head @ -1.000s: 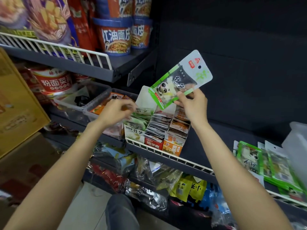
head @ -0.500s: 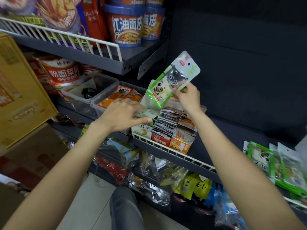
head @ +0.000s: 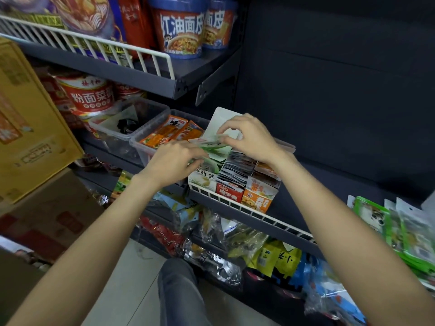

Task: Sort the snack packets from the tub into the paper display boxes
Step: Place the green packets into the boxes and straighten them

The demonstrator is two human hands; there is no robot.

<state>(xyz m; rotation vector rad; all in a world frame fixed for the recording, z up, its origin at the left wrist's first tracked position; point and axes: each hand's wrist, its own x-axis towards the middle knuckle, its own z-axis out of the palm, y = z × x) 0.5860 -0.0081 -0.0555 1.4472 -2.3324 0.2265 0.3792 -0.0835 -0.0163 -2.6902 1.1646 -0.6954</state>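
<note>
Green-and-white snack packet point(head: 215, 147) sits at the top of the leftmost paper display box point(head: 203, 181), pinched by the right hand point(head: 249, 137) w/ curled fingertips, while the left hand point(head: 175, 161) grips the packets in that same box from the front-left. Next to it on the shelf point(head: 294, 215): a red display box point(head: 230, 192) packed w/ dark packets & an orange display box point(head: 257, 198), all 3 behind the white wire rail point(head: 259, 215). Clear plastic tub point(head: 150, 149) w/ orange packets point(head: 169, 134) stands just left of the boxes; more green packets point(head: 400, 234) lie well apart at far right.
</note>
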